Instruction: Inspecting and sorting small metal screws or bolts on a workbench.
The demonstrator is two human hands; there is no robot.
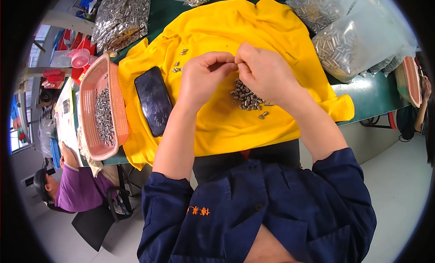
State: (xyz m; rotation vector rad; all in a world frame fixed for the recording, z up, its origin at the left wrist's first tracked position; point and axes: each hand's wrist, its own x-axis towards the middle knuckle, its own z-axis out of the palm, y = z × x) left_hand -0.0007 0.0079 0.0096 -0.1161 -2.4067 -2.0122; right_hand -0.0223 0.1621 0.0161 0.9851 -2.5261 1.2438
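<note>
Over a yellow cloth on the table, my left hand and my right hand meet at the fingertips. Both are closed in a pinch, and whatever sits between the fingers is too small and hidden to name. Just below my right hand lies a pile of small metal cylindrical parts, partly covered by that hand. A few more of these loose metal parts are scattered on the cloth left of my left hand. A black phone lies beside my left forearm.
A pink basket holding many small metal parts stands at the left. Clear bags of metal parts lie at the back left, and more bags at the back right. Another person sits at the far left; a second pink basket is at the right.
</note>
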